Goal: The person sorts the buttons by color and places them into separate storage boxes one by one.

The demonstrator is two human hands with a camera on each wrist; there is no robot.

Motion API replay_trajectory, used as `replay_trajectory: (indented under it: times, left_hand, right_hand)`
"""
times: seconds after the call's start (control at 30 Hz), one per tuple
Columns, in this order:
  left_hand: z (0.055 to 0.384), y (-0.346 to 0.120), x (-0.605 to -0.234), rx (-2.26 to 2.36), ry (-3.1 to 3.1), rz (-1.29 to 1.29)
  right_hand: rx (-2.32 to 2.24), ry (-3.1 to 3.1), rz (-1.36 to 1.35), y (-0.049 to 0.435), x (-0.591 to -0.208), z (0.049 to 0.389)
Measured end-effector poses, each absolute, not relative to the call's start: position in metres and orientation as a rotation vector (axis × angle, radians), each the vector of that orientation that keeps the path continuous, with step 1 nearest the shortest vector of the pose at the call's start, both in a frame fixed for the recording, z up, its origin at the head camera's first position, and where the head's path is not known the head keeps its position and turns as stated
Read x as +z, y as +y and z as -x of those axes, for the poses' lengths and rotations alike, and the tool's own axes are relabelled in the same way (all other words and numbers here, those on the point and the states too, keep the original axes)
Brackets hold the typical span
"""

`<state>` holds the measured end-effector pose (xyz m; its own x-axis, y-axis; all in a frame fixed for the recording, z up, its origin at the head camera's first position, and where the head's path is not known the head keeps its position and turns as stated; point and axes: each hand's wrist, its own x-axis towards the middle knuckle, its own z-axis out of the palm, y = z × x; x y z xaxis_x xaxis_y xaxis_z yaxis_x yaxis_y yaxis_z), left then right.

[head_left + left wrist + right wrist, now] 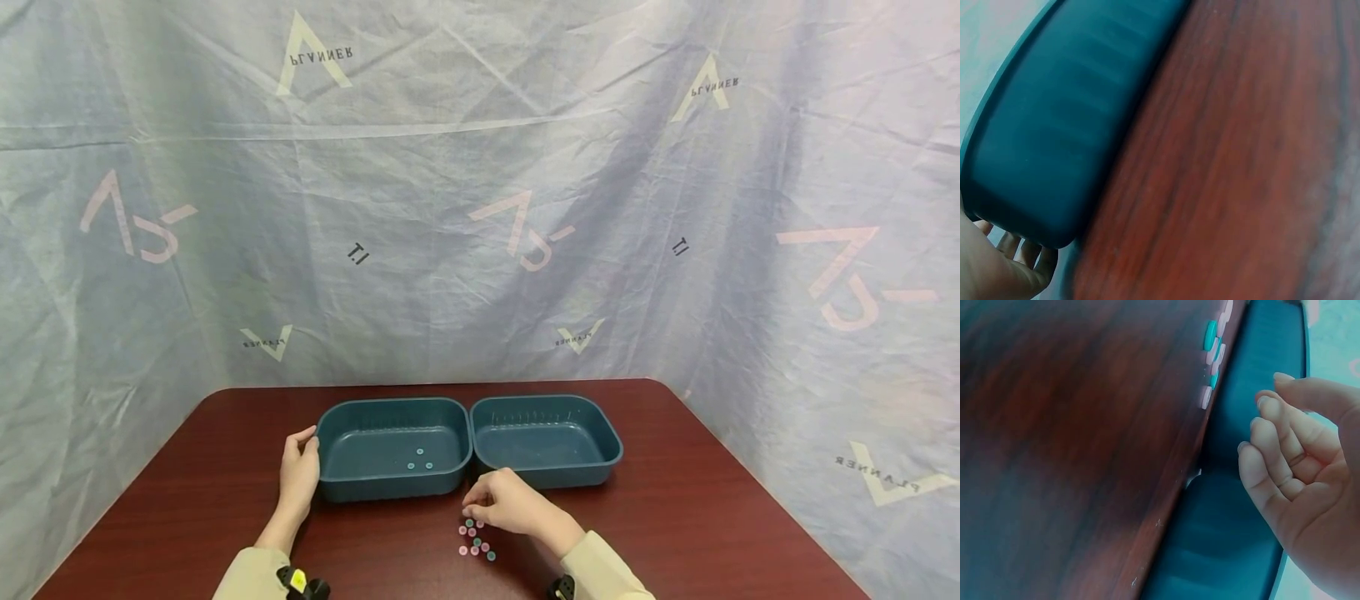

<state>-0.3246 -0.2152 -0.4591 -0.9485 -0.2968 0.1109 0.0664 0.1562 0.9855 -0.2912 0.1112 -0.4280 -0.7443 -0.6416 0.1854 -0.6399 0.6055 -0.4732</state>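
Note:
My left hand (299, 473) grips the left end of a teal plastic tray (390, 489), fingers bent around its corner in the left wrist view. Inside that tray lie a few small blue-green buttons (411, 466). Over a loose group of pink buttons (475, 551) and green buttons (491, 556) on the table hovers my right hand (510, 502). Its fingers are loosely bent, thumb tip close to the index tip; nothing shows between them in the right wrist view. The same buttons (1210, 335) appear beyond the fingers there.
A second teal tray (577, 476) stands right beside the first, their ends nearly touching. Both are on a dark red wooden table (720, 533). Behind and to the sides hangs a pale printed sheet (420, 275).

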Motion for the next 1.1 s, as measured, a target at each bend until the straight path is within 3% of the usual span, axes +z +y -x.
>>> replay_trajectory:
  times: [1.1]
  left_hand:
    - [0.3230,-0.2144,-0.4603,-1.875,-2.135,-0.201]
  right_hand:
    - [-0.642,2.816,1.028,0.1112,-0.4319,0.2926]
